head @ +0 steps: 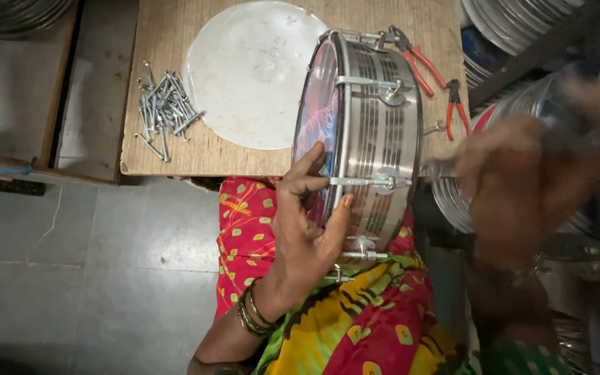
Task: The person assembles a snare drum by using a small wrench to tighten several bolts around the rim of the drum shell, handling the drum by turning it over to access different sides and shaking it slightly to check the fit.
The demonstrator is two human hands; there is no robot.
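A grey tiled floor (92,278) lies below a low wooden bench (175,149) with a rough board top. On the bench rests a round, flat, pale metal disc (248,69), and just left of it a loose heap of silver metal bolts (164,107). At the bench's far right edge lie red-handled pliers (418,62), and a second, smaller pair of red-handled pliers (456,107) lies just beside them. Stacks of shiny steel drum shells (522,21) fill the right side and the upper left corner.

A steel-shelled drum with a glossy, colour-streaked head (369,132) stands on edge, leaning against the bench's near edge and resting on the person's lap, which is draped in red, yellow and green patterned cloth (355,319). Silver tension rods and lugs run across its ribbed shell.

The left hand (307,222), bangles at the wrist, grips the drum's rim: its fingers (310,167) curl over the head side while the thumb presses the shell. The right hand (529,173) is blurred, near the drum's right rim; whether its fingers are apart or together cannot be told.
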